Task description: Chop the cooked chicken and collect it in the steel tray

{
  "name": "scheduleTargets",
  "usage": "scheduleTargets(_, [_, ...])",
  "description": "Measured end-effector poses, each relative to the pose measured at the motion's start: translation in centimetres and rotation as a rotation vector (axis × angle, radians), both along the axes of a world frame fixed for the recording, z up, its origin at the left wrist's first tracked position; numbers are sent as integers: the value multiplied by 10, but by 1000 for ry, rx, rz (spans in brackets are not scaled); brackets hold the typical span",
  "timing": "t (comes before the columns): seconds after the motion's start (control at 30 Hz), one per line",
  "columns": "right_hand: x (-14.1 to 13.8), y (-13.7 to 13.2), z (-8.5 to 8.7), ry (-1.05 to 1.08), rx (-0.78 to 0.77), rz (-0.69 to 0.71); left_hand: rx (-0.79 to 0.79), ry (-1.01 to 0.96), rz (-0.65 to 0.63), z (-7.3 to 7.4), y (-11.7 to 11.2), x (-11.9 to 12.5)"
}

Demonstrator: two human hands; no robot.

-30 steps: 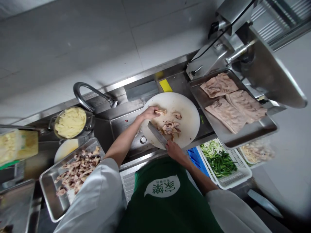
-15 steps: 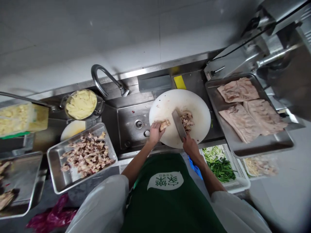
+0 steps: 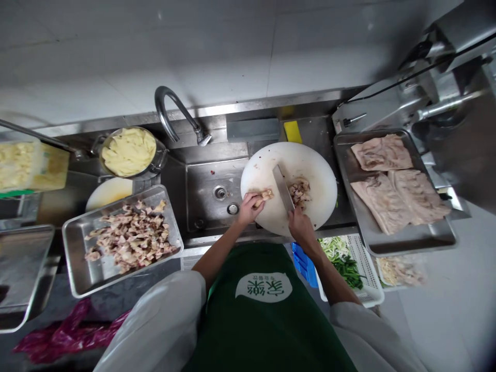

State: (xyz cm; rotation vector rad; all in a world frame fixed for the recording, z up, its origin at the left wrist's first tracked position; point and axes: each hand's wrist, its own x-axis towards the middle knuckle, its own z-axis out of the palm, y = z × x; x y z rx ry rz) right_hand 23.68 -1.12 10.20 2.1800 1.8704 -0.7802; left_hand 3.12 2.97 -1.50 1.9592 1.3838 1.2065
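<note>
A round white cutting board (image 3: 306, 160) lies over the right side of a steel sink. My left hand (image 3: 250, 207) is closed on a piece of cooked meat (image 3: 265, 196) at the board's near left edge. My right hand (image 3: 300, 228) grips the handle of a cleaver (image 3: 282, 187), whose blade stands on the board just right of that piece. A small heap of chopped meat (image 3: 299, 190) lies to the right of the blade.
A steel tray of chopped meat (image 3: 126, 237) sits left of the sink basin (image 3: 209, 194). Right of the board, a tray (image 3: 391, 188) holds three flat meat slabs. A white basket of cut greens (image 3: 344, 261) stands below it. A pot of pale strips (image 3: 129, 151) and a tap (image 3: 174, 111) are behind.
My left hand pulled a piece of meat from the board's far side to its near left edge. The cleaver moved between that piece and the chopped heap. The camera view swung to the left.
</note>
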Motion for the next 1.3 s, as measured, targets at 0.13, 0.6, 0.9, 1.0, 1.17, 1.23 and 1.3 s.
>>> scheduleTargets(0.13, [-25,20,12,33,183,9,87,3,-15,-6,-9,3])
scheduleTargets(0.6, [-44,28,12,27,189,89,73,11,55,-9,-14,-8])
scheduleTargets(0.9, [-53,38,3,12,-43,184,-34,6,31,-7,-16,-11])
scheduleTargets(1.0, [-55,32,19,-7,88,138,-17,-9,159,-9,-22,-17])
scheduleTargets(1.17, [-71,27,2,16,-21,183,9,34,25,-11,-25,-15])
scheduleTargets(1.23, [-71,32,-12,42,-60,206,7,33,-37,-11,-23,-12])
scheduleTargets(1.3, [-64,38,-16,58,-55,212,-15,37,-51,-11,-22,-11])
